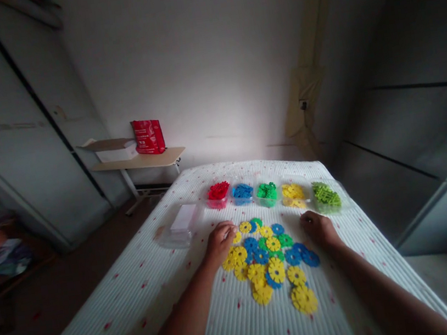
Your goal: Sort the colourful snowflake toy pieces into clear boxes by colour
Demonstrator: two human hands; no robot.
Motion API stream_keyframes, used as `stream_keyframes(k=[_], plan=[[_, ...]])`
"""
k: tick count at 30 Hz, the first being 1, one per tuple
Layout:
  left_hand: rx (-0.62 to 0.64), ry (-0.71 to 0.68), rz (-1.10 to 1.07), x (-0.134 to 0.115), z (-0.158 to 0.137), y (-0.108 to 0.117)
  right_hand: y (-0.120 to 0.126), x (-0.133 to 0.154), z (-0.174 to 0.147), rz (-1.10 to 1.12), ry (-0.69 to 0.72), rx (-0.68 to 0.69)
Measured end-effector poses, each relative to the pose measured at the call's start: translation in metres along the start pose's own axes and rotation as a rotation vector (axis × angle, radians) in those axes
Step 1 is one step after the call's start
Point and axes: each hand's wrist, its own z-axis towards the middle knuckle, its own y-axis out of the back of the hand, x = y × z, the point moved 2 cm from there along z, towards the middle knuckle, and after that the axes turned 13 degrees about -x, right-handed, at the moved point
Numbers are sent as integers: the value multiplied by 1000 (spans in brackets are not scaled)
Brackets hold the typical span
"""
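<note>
A loose spread of flat, notched plastic flower discs lies on the bed: yellow discs (276, 270), blue discs (292, 257) and a few green discs (286, 240), some overlapping. At the left edge of the spread rests my left hand (219, 241), fingers curled and close to a yellow disc (236, 237); no disc shows in it. On the other side, apart from the discs, my right hand (319, 227) is closed with its fingers bent in, and nothing is visible in it.
Behind the discs stands a row of clear tubs holding red pieces (218, 191), blue pieces (242, 193), green pieces (267, 190), yellow pieces (293, 191) and lime pieces (326, 194). A clear container (178, 235) with a white block (184, 218) lies left. A side table (156, 159) carries a red bag (148, 137).
</note>
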Motion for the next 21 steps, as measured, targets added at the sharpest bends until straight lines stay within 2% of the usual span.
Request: stream_keyframes(k=[8,21], plan=[[11,-22,70,2,1,-1,-13,-1,-8,-230,127,30],[23,-47,80,6,0,-2,-12,1,-10,-289,153,52]])
